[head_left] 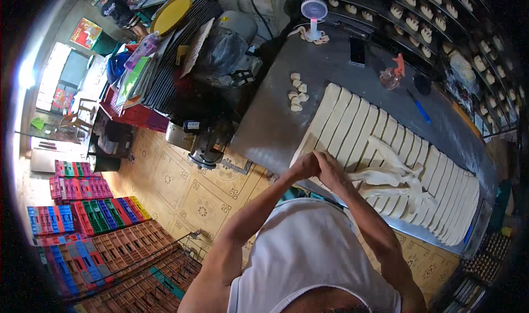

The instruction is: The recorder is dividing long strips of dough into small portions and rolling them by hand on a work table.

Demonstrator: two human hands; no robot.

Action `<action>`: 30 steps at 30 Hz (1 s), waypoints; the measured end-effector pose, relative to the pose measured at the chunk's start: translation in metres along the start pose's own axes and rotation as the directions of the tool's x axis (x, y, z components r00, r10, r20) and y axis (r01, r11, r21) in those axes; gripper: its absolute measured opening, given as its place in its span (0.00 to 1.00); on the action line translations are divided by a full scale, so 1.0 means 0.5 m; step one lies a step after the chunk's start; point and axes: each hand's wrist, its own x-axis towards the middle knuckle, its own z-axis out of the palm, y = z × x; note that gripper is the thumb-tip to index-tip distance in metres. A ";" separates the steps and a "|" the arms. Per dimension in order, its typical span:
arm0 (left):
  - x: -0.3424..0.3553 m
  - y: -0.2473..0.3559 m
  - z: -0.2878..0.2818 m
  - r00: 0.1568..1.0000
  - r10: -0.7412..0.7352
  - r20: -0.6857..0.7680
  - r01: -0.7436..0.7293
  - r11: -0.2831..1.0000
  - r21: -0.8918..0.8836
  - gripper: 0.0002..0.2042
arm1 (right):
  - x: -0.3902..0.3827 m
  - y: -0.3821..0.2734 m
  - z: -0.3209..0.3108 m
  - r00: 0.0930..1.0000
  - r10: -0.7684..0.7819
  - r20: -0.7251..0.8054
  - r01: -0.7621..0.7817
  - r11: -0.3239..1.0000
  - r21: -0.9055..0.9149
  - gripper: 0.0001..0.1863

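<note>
My left hand (304,166) and my right hand (329,171) meet at the near left edge of a sheet of pale dough cut into long strips (352,120). Both sets of fingers are closed. Whatever they hold between them is hidden by the hands. Just right of my right hand, a loose heap of dough strips (405,182) lies crossed on top of the cut sheet. Several small dough pieces (298,95) sit on the dark metal table (264,122) beyond the sheet's far left corner.
Along the table's far side stand a small white fan (314,11), a phone (357,51) and a red-topped bottle (392,77). A blue-handled tool (420,108) lies nearer. Racks of shaped dough (427,15) rise behind. A machine (209,142) and stacked crates (118,247) are left; another person (117,9) is far off.
</note>
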 end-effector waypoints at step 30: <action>0.035 0.161 -0.067 0.802 -0.495 -0.334 0.552 0.828 0.099 0.20 | 0.039 -0.057 -0.051 0.910 0.337 0.239 -0.353 0.935 0.024 0.17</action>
